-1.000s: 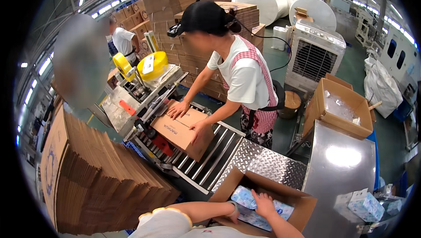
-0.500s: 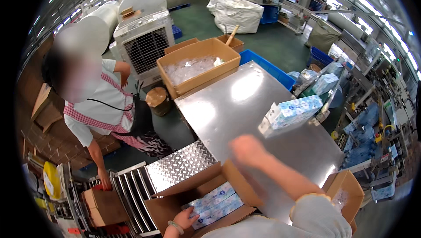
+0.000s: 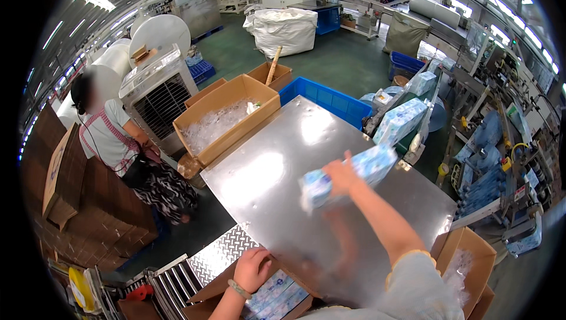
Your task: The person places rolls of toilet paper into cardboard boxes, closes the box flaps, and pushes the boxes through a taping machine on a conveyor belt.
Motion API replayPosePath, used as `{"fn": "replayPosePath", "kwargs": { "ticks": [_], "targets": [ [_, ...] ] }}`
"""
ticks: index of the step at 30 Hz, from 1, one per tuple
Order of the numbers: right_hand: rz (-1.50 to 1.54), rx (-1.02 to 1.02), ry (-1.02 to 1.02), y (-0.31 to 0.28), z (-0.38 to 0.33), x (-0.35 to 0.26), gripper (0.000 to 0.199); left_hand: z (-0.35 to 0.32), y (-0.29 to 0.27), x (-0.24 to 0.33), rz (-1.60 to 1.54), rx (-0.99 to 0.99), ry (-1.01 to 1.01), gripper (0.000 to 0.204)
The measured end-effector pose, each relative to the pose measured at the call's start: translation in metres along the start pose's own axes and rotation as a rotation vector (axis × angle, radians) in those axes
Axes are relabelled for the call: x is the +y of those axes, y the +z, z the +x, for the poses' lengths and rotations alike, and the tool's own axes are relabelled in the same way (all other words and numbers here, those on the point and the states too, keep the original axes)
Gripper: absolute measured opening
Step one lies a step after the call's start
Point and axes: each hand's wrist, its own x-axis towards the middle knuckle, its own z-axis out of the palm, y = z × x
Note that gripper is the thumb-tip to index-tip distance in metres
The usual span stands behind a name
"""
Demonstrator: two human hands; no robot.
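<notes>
My right hand [image 3: 341,177] is closed over the top of a long blue-and-white film-wrapped pack [image 3: 372,165], a little blurred, at the steel table [image 3: 253,181]. Below and to the left is an open cardboard carton [image 3: 200,308], where several similar wrapped packs [image 3: 276,297] lie side by side. Over the carton's far edge hovers my left hand [image 3: 252,269], a bracelet at its wrist. Its fingers are loosely bent and apart from the thumb, with nothing in them.
Another wrapped pack [image 3: 401,120] rests on the conveyor [image 3: 417,143] at the right. Beyond the table stand a box of clear film scraps [image 3: 221,120] and a blue crate [image 3: 324,103]. A co-worker [image 3: 121,143] stands at left by stacked cardboard [image 3: 94,202]. A roller track [image 3: 177,281] runs beside the carton.
My right hand has reached forward and taken hold of the pack on the table. My left hand has lifted off the packs in the carton. The co-worker has moved back from the rollers.
</notes>
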Motion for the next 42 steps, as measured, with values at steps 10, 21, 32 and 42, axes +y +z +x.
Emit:
{"fn": "replayPosePath", "kwargs": {
  "ticks": [10, 21, 32, 42],
  "targets": [
    [0.378, 0.540, 0.611, 0.005, 0.006, 0.076, 0.078, 0.136, 0.045, 0.022, 0.491, -0.294, 0.020, 0.095],
    [0.394, 0.664, 0.248, 0.098, -0.079, 0.055, 0.044, 0.070, 0.018, -0.020, 0.525, -0.094, 0.274, 0.077],
    [0.278, 0.438, 0.410, 0.098, -0.235, -0.088, 0.093, -0.064, -0.104, -0.032, 0.181, 0.820, 0.162, 0.077],
    [0.481, 1.106, -0.150, 0.035, -0.224, -0.172, 0.090, -0.234, -0.115, -0.042, -0.665, 1.101, -0.301, 0.100]
  ]
}}
